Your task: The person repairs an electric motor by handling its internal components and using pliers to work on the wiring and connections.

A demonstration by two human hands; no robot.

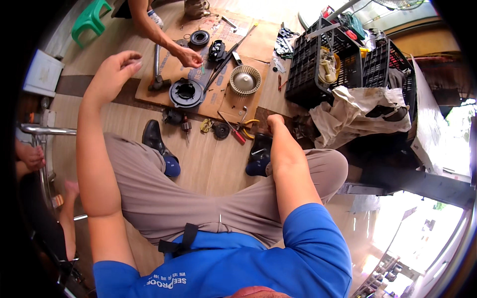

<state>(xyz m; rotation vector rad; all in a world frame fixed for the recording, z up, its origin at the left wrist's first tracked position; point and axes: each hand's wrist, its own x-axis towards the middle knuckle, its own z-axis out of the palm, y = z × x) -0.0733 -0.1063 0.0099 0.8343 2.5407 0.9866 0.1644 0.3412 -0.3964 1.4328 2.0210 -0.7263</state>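
My left hand [115, 69] is raised above my left knee, fingers loosely curled and apart, holding nothing. My right hand [275, 122] reaches down past my right knee to the floor, close to yellow-handled pliers [250, 124] and a red-handled screwdriver [235, 133]. Its fingers are tucked under, so what they hold is hidden. Another person's hand [189, 56] pinches a small green piece over the cardboard sheet [149, 89]. On that sheet lie a black round housing [186, 93] and a beige blower wheel [245, 79].
A hammer [158, 74], a black ring [199, 37] and small motor parts [185, 121] lie around the cardboard. Black plastic crates [305, 69] and a crumpled cloth [355, 111] stand at right. A green stool [90, 19] is far left; a metal rail [47, 130] is near my left side.
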